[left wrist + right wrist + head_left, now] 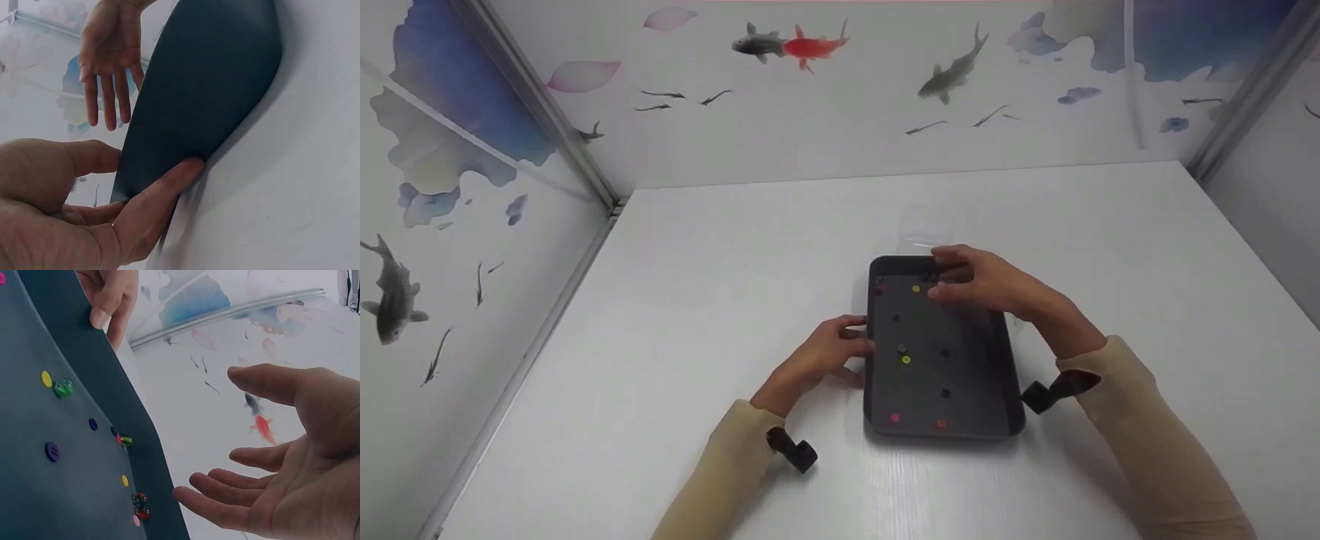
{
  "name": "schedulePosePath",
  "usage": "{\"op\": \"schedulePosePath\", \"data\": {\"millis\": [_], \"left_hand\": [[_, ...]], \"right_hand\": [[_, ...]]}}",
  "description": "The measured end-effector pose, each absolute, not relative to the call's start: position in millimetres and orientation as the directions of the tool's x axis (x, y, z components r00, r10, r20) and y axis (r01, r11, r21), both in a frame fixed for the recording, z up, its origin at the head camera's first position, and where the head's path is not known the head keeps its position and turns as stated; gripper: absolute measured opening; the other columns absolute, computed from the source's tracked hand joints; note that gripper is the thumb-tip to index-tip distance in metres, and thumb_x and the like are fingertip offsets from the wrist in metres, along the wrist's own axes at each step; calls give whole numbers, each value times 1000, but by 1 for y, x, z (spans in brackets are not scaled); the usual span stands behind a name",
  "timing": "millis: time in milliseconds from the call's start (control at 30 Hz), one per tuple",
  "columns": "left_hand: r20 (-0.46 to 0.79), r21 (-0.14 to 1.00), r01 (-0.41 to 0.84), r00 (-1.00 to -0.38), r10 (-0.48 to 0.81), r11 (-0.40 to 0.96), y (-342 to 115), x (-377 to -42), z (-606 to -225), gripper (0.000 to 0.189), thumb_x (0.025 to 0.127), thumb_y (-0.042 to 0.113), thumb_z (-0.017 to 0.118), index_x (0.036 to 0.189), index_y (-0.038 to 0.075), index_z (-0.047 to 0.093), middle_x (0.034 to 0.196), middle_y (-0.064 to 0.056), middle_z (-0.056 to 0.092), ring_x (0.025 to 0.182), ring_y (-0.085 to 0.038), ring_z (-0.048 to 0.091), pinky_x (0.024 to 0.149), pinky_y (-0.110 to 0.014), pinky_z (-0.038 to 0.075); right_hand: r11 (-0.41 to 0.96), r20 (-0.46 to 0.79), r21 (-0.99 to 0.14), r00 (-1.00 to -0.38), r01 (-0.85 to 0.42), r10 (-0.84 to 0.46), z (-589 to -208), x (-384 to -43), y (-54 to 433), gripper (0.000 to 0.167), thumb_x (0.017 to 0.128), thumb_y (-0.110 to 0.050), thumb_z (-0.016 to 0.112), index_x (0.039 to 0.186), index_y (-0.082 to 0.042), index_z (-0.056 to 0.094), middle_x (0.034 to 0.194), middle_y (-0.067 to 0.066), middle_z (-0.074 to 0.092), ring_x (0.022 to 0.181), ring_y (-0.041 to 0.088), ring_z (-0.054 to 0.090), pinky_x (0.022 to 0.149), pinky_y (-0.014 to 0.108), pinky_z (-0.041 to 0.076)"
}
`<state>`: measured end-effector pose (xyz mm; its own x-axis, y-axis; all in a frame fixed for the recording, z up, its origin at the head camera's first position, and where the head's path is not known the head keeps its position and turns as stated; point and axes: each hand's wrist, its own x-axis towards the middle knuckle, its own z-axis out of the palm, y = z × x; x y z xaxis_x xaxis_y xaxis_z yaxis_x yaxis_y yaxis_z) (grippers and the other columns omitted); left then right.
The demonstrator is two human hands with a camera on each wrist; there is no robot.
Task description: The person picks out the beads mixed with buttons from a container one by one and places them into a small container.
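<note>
A dark grey rectangular tray [979,375] lies on the table with small coloured buttons scattered in it. Among them are a yellow button [46,379], a purple button [52,451] and a pink button [895,418]. A shiny green bead [63,387] and a cluster of dark red beads [141,506] lie near the tray's wall. My left hand [826,351] grips the left wall, its thumb at the rim and fingers along the outside. Over the tray's far right part, my right hand [994,283] hovers with fingers spread and nothing in its palm.
Just behind the tray stands a clear plastic piece [924,240], hard to make out. The white table [720,300] is bordered by printed panels [877,112] with fish at the back and sides. Each wrist carries a small black camera [799,454].
</note>
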<state>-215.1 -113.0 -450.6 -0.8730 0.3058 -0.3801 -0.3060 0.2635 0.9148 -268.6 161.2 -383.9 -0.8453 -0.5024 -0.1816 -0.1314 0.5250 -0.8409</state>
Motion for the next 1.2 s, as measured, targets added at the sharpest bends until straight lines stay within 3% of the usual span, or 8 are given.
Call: {"op": "schedulePosePath", "data": {"millis": [267,433,600,767,1200], "left_hand": [[-388,913,-313,-867,312,263,-112,-215,-451,61,95,14,61,152,8,40,143,-21,55,121,-32,64,80,-42,65],[-398,909,-323,-862,315,265,-112,-214,-452,62,96,15,62,153,8,39,145,-21,53,123,-32,63,81,-42,64],[-407,905,-332,-860,309,268,-113,-215,-452,62,96,15,62,153,8,38,146,-20,53,124,-32,62,82,-42,64],[-412,903,-338,-858,307,266,-114,-215,-451,61,96,15,62,152,9,40,145,-20,54,124,-32,63,81,-43,64],[-389,914,-317,-861,327,253,-116,-215,-451,62,95,14,63,152,7,40,144,-20,56,124,-32,63,79,-41,65]], "right_hand": [[561,-182,-814,-853,-149,-489,-391,-259,152,68,88,-36,75,147,-14,48,148,15,52,135,33,53,104,49,53],[599,-199,-785,-854,-155,-482,-397,-257,146,60,88,-33,75,141,-12,55,137,17,61,119,29,61,94,42,58],[612,-212,-778,-859,-140,-466,-401,-256,140,53,89,-28,75,137,-11,59,129,19,63,107,26,64,90,41,60],[613,-217,-777,-850,-147,-480,-406,-256,131,48,89,-21,75,132,-5,63,131,19,63,102,25,66,84,38,62],[663,-270,-725,-808,-187,-523,-410,-250,113,41,85,-21,79,123,-9,69,114,11,71,92,21,69,75,32,60]]}}
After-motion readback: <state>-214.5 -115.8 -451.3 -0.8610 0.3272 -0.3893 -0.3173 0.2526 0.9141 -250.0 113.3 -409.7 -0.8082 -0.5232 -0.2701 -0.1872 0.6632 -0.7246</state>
